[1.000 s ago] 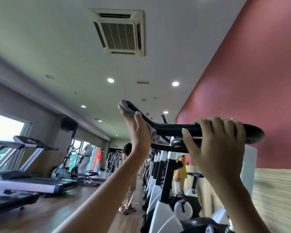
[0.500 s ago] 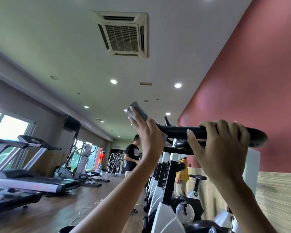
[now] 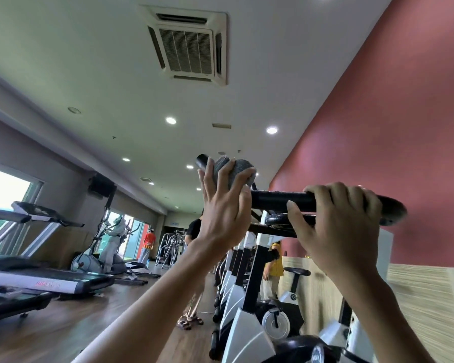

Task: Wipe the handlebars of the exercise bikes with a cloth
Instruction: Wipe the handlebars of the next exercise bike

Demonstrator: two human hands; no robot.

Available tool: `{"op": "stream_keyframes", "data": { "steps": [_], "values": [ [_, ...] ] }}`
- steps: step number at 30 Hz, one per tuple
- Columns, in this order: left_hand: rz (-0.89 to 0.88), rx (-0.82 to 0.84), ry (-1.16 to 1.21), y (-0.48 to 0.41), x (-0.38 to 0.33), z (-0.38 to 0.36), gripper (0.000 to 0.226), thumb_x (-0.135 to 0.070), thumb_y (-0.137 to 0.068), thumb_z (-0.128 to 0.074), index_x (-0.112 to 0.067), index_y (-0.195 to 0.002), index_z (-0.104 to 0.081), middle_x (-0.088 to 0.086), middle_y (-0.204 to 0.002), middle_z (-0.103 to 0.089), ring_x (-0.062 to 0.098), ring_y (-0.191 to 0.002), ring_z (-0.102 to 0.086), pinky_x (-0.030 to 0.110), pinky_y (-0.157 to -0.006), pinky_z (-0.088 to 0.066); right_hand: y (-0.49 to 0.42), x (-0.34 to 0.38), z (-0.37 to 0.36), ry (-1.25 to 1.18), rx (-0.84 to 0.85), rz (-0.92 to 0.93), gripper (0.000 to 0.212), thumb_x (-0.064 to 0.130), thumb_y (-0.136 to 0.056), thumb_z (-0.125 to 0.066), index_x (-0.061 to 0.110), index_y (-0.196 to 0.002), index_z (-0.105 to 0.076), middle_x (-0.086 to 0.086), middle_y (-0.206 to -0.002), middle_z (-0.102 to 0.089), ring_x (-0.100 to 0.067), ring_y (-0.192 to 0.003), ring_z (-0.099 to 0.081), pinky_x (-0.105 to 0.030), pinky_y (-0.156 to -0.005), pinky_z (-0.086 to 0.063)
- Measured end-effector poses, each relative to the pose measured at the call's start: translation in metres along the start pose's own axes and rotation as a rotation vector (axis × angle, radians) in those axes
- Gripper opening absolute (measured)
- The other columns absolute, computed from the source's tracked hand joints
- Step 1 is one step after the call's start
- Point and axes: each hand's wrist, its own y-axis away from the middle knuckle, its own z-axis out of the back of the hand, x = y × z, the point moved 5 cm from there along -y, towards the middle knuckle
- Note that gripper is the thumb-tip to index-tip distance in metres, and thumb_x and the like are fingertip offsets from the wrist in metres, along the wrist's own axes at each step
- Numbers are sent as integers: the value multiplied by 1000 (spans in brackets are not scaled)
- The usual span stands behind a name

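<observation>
A black handlebar (image 3: 278,200) of the nearest exercise bike runs across the middle of the view, its left end bending up and away. My left hand (image 3: 223,203) wraps a grey cloth (image 3: 236,171) around that raised left end, just short of the black tip. My right hand (image 3: 336,221) grips the right part of the bar, fingers curled over the top and thumb underneath. The bar's right end (image 3: 393,210) sticks out past my right hand.
A row of white and black exercise bikes (image 3: 236,284) recedes along the red wall (image 3: 391,127). A person in black (image 3: 194,231) stands in the aisle, another in yellow (image 3: 273,268) between bikes. Treadmills (image 3: 37,281) and an elliptical line the left side.
My left hand has slid the cloth a little down from the tip of the handlebar's left end, baring the black tip. My right hand has kept its grip. The camera moved closer.
</observation>
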Motion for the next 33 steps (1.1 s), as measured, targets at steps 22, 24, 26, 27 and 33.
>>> {"op": "stream_keyframes", "data": {
  "steps": [22, 24, 26, 27, 33],
  "values": [
    [-287, 168, -270, -3, -71, -17, 40, -34, -96, -25, -15, -106, -59, 2, -91, -61, 19, -79, -52, 40, -79, -45, -10, -45, 14, -100, 80, -46, 42, 37, -96, -36, 10, -88, -67, -7, -82, -68, -25, -75, -51, -33, -73, -36],
    [-323, 210, -230, -10, -53, -7, 43, -36, -98, -23, -16, -106, -60, -2, -88, -63, 16, -75, -54, 40, -78, -49, -10, -46, 16, -119, 97, -28, 44, 40, -96, -34, 12, -92, -68, -4, -85, -67, -18, -76, -44, -31, -75, -32],
    [-308, 199, -222, -13, -40, -1, 46, -36, -98, -21, -15, -101, -62, -3, -86, -64, 16, -76, -55, 40, -80, -49, -10, -44, 15, -127, 98, -43, 46, 41, -95, -32, 13, -91, -68, -3, -85, -67, -17, -78, -44, -32, -77, -35],
    [-292, 181, -230, -11, -39, -1, 47, -36, -97, -21, -15, -99, -62, -2, -86, -64, 17, -77, -55, 40, -81, -48, -10, -43, 14, -125, 96, -60, 47, 41, -95, -31, 12, -90, -68, -4, -85, -67, -19, -78, -46, -34, -79, -37],
    [-240, 191, -308, -15, -65, -16, 50, -39, -92, -15, -15, -86, -58, -1, -72, -58, 19, -64, -54, 39, -73, -50, -10, -44, 14, -117, 114, -114, 48, 42, -93, -30, 12, -90, -67, -5, -88, -67, -25, -83, -49, -38, -83, -37]
  ]
}}
